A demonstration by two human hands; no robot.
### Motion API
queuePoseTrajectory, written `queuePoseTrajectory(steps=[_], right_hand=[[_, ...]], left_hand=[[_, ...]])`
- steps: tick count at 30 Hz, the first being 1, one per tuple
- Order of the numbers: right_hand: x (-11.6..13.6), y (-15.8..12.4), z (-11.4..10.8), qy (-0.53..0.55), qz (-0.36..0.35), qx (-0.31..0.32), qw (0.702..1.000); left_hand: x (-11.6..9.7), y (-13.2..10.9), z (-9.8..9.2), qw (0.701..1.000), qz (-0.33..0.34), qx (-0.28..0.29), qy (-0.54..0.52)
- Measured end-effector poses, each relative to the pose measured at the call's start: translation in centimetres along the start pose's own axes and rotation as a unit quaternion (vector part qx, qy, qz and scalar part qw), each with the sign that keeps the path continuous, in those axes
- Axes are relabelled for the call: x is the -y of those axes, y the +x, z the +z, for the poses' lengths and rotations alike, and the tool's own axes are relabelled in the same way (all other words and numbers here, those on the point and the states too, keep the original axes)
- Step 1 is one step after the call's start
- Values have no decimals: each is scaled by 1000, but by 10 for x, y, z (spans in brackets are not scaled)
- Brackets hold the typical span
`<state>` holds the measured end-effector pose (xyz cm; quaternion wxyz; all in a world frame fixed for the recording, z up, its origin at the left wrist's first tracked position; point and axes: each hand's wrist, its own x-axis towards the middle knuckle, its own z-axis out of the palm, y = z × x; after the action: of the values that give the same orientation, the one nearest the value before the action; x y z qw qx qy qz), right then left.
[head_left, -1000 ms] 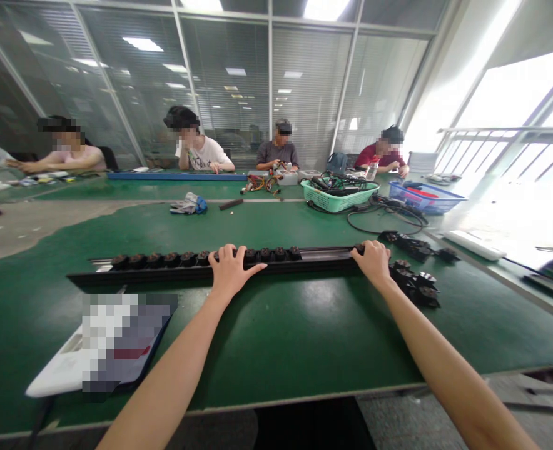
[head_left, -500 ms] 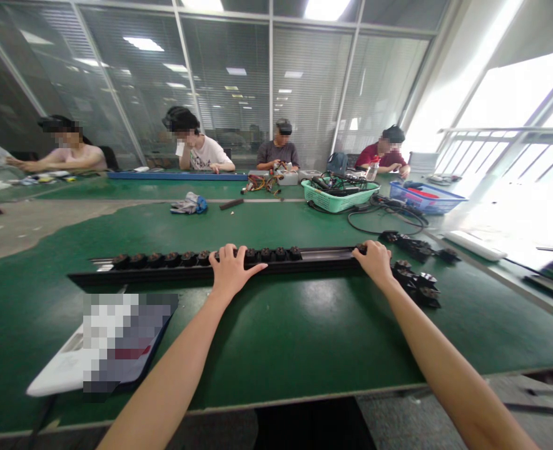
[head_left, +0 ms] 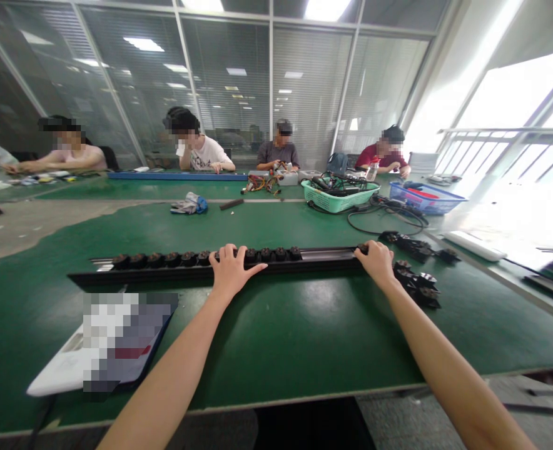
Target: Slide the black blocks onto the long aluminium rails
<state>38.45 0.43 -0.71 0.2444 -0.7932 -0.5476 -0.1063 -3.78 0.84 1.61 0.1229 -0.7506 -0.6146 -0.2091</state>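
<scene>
Workshop, green worktable (head_left: 323, 350), seated workers (head_left: 207, 152), glass partition (head_left: 304, 87)

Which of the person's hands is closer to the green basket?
Right. The right hand, at the black rail, is on the near side of the green basket, slightly to its right; the left hand, also on the near side, is farther off, well to its left.

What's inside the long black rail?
In the rail, a row of small black parts runs left of a silvery strip. The left hand covers some of the row; what lies under the right hand is hidden.
</scene>
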Motion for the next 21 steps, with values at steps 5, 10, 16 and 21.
queuePoseTrajectory(steps=[5, 10, 16, 21], right_hand=[[0, 0, -2, -15, 6, 4, 1000], [-2, 1, -1, -18, 16, 12, 1000], [-2, 1, -2, -18, 16, 14, 1000], [-2, 1, -4, -5, 18, 11, 1000]], left_hand=[[0, 0, 0, 1000, 0, 0, 9], [0, 0, 1, 1000, -1, -3, 3], [-1, 0, 1, 1000, 1, -8, 19], [-1, 0, 0, 1000, 7, -10, 27]])
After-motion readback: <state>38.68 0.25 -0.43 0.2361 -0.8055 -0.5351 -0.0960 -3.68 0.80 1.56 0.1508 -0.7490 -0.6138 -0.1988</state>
